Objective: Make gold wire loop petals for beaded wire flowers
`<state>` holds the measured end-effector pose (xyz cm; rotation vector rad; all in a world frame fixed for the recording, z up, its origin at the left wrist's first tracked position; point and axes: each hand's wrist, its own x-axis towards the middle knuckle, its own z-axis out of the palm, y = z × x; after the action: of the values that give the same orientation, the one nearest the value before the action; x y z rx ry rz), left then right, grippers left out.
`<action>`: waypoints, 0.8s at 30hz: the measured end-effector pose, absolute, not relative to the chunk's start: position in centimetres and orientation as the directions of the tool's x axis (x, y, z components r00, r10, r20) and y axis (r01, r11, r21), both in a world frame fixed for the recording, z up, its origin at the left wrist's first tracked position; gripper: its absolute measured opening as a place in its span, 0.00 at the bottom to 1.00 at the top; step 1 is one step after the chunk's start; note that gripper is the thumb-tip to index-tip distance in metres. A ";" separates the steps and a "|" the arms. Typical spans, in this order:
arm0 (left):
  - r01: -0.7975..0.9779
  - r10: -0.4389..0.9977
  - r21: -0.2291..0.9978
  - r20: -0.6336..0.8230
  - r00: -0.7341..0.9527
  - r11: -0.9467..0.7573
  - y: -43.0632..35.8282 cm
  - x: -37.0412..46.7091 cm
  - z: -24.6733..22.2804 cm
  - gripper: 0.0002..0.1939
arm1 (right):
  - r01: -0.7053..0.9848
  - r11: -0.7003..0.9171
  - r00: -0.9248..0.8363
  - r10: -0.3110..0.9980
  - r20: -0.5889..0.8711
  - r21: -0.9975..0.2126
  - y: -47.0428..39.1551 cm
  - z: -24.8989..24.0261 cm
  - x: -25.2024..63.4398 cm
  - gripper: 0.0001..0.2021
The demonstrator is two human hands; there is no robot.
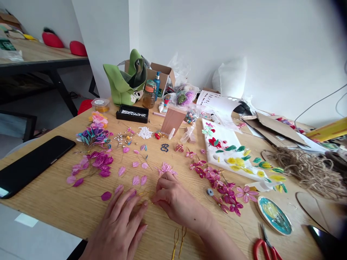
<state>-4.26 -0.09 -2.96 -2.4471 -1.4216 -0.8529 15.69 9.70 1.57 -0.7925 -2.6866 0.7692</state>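
Note:
My left hand [120, 220] lies palm down on the wooden table, fingers spread, its fingertips beside and partly over pink petals. To its right, my right hand [172, 195] has its fingers pinched together at thin gold wire [146, 192], which loops on the table between the two hands. Two twisted gold wire loops [175, 240] rest below my right wrist. Loose pink petals [136, 180] are scattered beyond both hands, and a bundle of pink stamens [166, 168] sits just past my right fingers.
Magenta wire flowers [217, 180] and red-handled scissors [264, 245] are on the right, near an oval painted disc [274, 215]. A black phone [32, 162] lies left. Farther back stand a wooden block [172, 121], a jar [149, 94] and a green bag [121, 86].

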 end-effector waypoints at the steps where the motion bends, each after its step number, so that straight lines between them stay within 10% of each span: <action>1: 0.843 0.740 0.121 0.555 0.381 -0.525 -0.1 -4.3 -3.0 0.15 | 0.439 0.717 -0.826 0.559 0.070 -0.542 9.7 1.6 15.7 0.11; 24: 0.823 0.752 0.195 0.554 0.356 -0.533 -0.5 -4.6 -3.4 0.14 | 0.481 0.735 -0.818 0.572 0.058 -0.478 9.8 1.7 15.8 0.11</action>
<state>-4.58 -0.46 -3.39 -2.4887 -1.4531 -0.9186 15.77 9.78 1.69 -0.8399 -2.7356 0.6718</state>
